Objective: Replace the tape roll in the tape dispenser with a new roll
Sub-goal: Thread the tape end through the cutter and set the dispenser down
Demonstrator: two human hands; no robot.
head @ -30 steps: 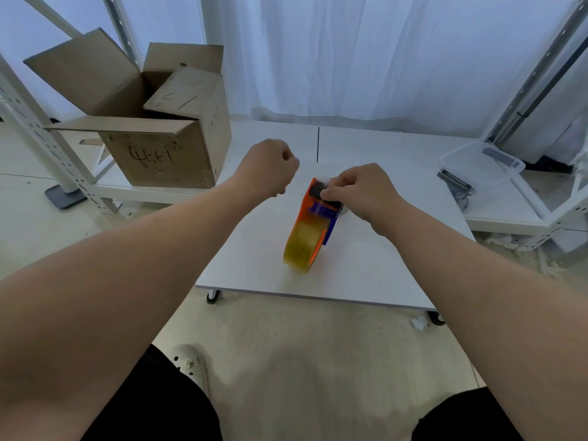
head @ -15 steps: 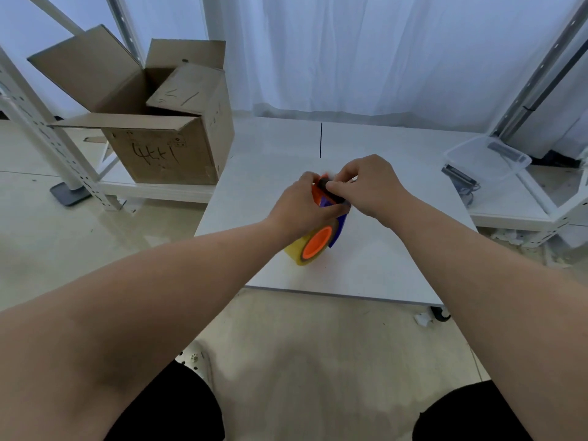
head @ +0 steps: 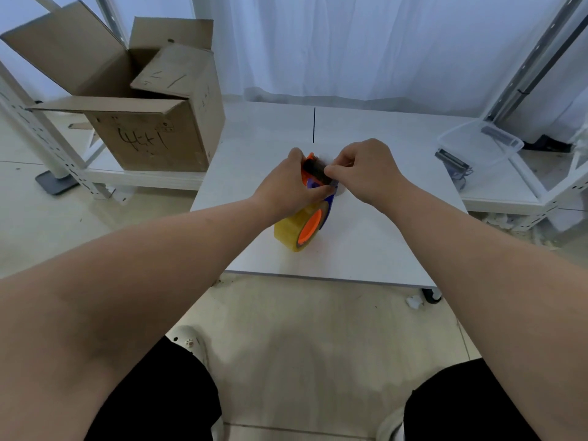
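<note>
Presently, an open cardboard box (head: 149, 132) stands at the far left, beside the white worktop (head: 381, 243). At mid-worktop the left hand (head: 286, 189) grips the orange tape dispenser (head: 315, 173), fingers curled round its frame, with the yellowish tape roll (head: 288, 229) seated on the orange hub and resting on the surface. The right hand (head: 366, 171) pinches the dispenser's dark upper end between thumb and forefinger; a clear plastic tub (head: 477, 144) sits well apart at the right.
</note>
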